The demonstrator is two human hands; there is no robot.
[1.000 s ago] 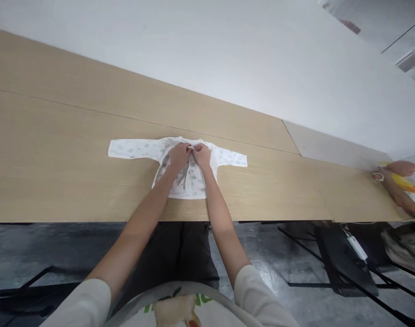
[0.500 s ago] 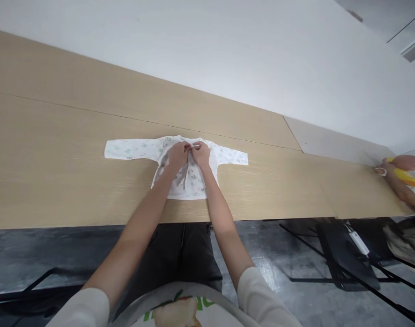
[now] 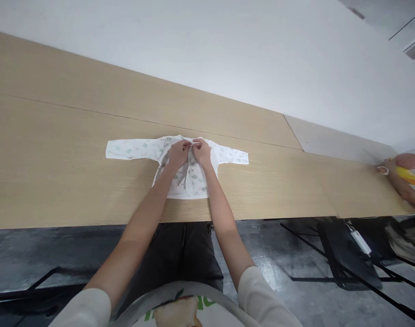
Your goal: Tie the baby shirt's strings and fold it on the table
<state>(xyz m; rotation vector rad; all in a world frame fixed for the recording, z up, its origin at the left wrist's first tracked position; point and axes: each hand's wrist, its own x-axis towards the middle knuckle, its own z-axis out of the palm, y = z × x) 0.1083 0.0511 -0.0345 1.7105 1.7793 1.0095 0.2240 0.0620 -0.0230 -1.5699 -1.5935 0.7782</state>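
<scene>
A small white baby shirt [image 3: 194, 179] with a scattered print lies spread on the wooden table, both sleeves stretched out sideways. My left hand [image 3: 179, 153] is closed in a pinch on the shirt's front edge, just below the neckline. Close beside it, my right hand [image 3: 202, 152] pinches the opposite front edge, its fingertips almost meeting those of the left. The front opening runs down between my wrists to the hem. Whatever fastening lies between the fingertips is too small and too covered to make out.
The pale wooden table [image 3: 74, 181] runs across the view against a white wall [image 3: 207, 54]. At the far right a person's arm [image 3: 400, 184] rests on the table. Below are a black chair [image 3: 340, 250] with a white power strip [image 3: 360, 242], and another dark chair [image 3: 40, 299] at left.
Both hands stay at the shirt's neckline, with only small finger shifts; the right fingers have bent slightly. The shirt lies as before.
</scene>
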